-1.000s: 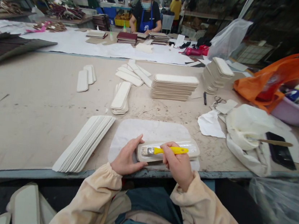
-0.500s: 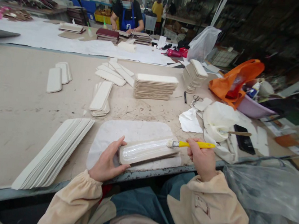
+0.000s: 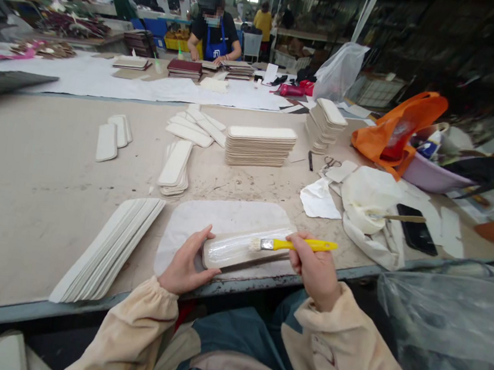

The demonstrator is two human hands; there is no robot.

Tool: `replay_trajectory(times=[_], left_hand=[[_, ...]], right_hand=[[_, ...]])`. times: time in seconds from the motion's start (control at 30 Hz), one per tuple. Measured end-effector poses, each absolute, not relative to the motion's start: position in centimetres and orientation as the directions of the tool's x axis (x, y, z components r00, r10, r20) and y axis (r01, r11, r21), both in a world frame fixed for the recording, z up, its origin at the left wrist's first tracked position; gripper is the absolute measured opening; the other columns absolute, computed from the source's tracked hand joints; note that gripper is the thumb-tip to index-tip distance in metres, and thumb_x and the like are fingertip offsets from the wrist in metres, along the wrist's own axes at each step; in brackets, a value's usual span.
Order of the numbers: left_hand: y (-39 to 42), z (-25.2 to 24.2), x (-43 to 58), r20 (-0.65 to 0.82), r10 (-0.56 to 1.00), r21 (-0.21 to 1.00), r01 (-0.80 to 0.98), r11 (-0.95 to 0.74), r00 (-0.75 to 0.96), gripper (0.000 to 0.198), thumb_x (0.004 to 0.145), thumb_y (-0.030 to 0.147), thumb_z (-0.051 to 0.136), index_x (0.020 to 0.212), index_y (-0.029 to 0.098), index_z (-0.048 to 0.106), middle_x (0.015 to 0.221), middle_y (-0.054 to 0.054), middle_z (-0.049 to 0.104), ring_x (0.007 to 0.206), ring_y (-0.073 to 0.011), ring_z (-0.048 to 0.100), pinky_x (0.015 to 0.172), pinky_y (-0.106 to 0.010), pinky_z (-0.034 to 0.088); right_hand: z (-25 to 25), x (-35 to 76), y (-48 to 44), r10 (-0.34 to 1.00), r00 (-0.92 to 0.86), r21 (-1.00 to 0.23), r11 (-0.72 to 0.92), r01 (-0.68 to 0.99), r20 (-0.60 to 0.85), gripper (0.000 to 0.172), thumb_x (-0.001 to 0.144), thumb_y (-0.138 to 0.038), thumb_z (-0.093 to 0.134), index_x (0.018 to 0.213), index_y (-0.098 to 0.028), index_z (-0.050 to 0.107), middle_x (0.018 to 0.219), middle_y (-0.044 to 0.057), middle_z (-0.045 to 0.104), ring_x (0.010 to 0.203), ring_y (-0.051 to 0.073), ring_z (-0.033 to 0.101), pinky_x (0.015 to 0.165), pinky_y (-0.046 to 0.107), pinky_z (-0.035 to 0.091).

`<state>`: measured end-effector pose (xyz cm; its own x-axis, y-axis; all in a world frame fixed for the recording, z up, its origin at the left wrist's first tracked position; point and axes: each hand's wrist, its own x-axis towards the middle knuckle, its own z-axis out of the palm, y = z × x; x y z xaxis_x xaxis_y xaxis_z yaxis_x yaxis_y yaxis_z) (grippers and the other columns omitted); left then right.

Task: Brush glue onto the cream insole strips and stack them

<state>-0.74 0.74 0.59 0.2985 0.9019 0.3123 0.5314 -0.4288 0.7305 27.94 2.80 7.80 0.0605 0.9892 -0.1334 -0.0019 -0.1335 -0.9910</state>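
My right hand [image 3: 315,271] grips a yellow-handled paintbrush [image 3: 305,245], its pale bristles resting on the wet, glossy top of a long white rounded panel [image 3: 232,253]. More panels seem to lie under that one. With thumb and fingers curved round its left end, my left hand [image 3: 189,262] holds the panel steady. Beneath it lies a whitish rounded sheet [image 3: 180,219] near the table's front edge. To the left a fanned row of white panels [image 3: 108,249] leans across the table.
Beyond are a neat panel stack [image 3: 260,147], a smaller pile [image 3: 175,167] and another stack [image 3: 325,125]. At right lie scissors [image 3: 331,162], a white tub with a stick [image 3: 369,215], a black phone [image 3: 417,230] and an orange bag [image 3: 397,131]. A co-worker [image 3: 216,31] stands across the table.
My right hand has drawn the brush leftward along the panel, from its right end toward the middle. My left hand stays at the left end. The camera view has shifted slightly.
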Motion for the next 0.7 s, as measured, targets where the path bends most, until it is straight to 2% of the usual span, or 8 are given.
replay_trajectory(times=[0.1, 0.27, 0.5, 0.7], left_hand=[[0.8, 0.7, -0.7, 0.319, 0.896, 0.724, 0.532, -0.44, 0.308, 0.091, 0.073, 0.033, 0.072, 0.147, 0.023, 0.019, 0.126, -0.012, 0.05, 0.117, -0.0268, 0.05, 0.102, -0.047, 0.04], [0.9, 0.7, -0.6, 0.327, 0.894, 0.729, 0.52, -0.445, 0.307, 0.09, 0.074, 0.033, 0.071, 0.147, 0.023, 0.02, 0.125, -0.012, 0.051, 0.116, -0.0269, 0.051, 0.101, -0.047, 0.041], [0.8, 0.8, -0.6, 0.323, 0.896, 0.729, 0.523, -0.441, 0.305, 0.091, 0.073, 0.034, 0.072, 0.147, 0.024, 0.02, 0.126, -0.011, 0.05, 0.118, -0.027, 0.05, 0.103, -0.046, 0.039], [1.1, 0.5, -0.9, 0.317, 0.899, 0.734, 0.522, -0.435, 0.303, 0.09, 0.073, 0.034, 0.072, 0.147, 0.024, 0.022, 0.126, -0.011, 0.051, 0.118, -0.0275, 0.05, 0.103, -0.046, 0.039]], right_hand=[[7.4, 24.7, 2.0, 0.986, -0.044, -0.986, -0.163, 0.025, -0.164, 0.031, 0.084, -0.05, 0.057, 0.081, -0.019, 0.053, 0.046, -0.007, 0.046, 0.037, 0.007, 0.037, 0.036, 0.019, 0.028], [6.8, 23.2, 1.7, 0.988, -0.124, -0.984, -0.069, 0.164, -0.09, 0.03, 0.088, -0.048, 0.052, 0.077, -0.02, 0.054, 0.047, -0.006, 0.049, 0.042, 0.009, 0.043, 0.043, 0.02, 0.035], [7.9, 29.8, 2.8, 0.995, 0.095, -0.898, -0.076, 0.434, -0.039, 0.035, 0.087, -0.052, 0.051, 0.077, -0.019, 0.057, 0.046, -0.005, 0.05, 0.043, 0.011, 0.046, 0.046, 0.023, 0.035], [8.4, 33.9, 3.4, 0.972, 0.223, -0.783, -0.078, 0.617, 0.079, 0.039, 0.085, -0.055, 0.05, 0.071, -0.02, 0.057, 0.045, -0.004, 0.048, 0.044, 0.013, 0.046, 0.05, 0.026, 0.036]])
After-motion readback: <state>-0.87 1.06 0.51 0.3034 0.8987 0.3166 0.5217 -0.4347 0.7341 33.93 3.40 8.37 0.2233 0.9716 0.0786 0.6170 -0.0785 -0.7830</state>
